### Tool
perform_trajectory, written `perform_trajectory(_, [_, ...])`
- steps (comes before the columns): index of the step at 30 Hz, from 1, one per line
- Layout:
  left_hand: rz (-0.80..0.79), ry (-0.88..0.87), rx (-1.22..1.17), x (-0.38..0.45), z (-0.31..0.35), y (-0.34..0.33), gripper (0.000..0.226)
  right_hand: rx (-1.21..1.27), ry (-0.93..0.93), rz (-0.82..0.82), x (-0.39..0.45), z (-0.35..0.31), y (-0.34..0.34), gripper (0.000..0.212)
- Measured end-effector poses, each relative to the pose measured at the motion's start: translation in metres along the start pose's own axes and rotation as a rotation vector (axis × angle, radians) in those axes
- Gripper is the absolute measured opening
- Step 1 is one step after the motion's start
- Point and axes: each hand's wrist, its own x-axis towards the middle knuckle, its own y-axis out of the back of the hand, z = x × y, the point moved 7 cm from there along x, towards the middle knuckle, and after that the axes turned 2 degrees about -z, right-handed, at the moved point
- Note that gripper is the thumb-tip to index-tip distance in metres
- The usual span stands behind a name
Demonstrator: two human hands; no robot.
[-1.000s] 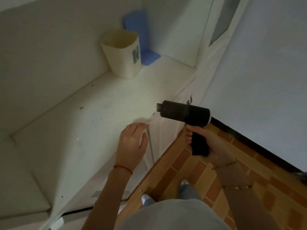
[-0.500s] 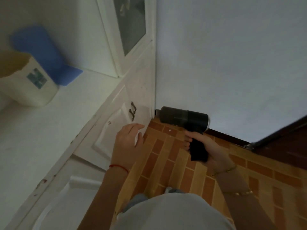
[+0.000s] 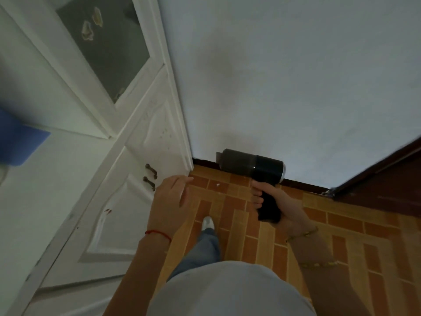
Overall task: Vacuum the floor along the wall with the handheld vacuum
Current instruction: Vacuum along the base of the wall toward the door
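Handheld vacuum raised, nozzle aimed left along the wall's foot

The right hand (image 3: 276, 202) is wrapped around the pistol grip of the handheld vacuum (image 3: 250, 165), held above the brick-pattern floor (image 3: 341, 224) near the wall (image 3: 284, 76). The left hand (image 3: 169, 199) hangs open, holding nothing. The vacuum looks rigid and light; the grip suits one hand.
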Motion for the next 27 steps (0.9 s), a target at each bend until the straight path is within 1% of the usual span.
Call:
perform_trajectory(5, [-0.031,-0.034,0.019,0.072,-0.016,-0.008,0.035,0.006,-0.017,0.065,0.055,-0.034,-0.004,0.011])
perform_trajectory(9, [-0.021,-0.087,0.014,0.126,-0.024,-0.01,0.025,0.035,-0.041,0.061,0.095,-0.059,-0.019,0.006])
perform_trajectory(13, [-0.05,-0.117,0.045,0.17,-0.035,-0.018,0.026,0.103,-0.082,0.055,0.131,-0.076,-0.03,0.006])
perform_trajectory(16, [-0.081,-0.116,0.047,0.193,-0.043,-0.025,0.027,0.052,-0.052,0.076,0.154,-0.09,-0.031,0.006])
perform_trajectory(20, [-0.058,-0.129,0.055,0.212,-0.043,-0.031,0.028,-0.013,-0.06,0.13,0.172,-0.104,-0.024,0.011])
perform_trajectory(23, [-0.08,-0.108,0.053,0.221,-0.044,-0.043,0.028,0.009,-0.08,0.12,0.181,-0.112,-0.016,0.012])
perform_trajectory(27, [-0.081,-0.059,0.039,0.229,-0.049,-0.062,0.029,-0.026,-0.093,0.132,0.192,-0.124,-0.001,0.021])
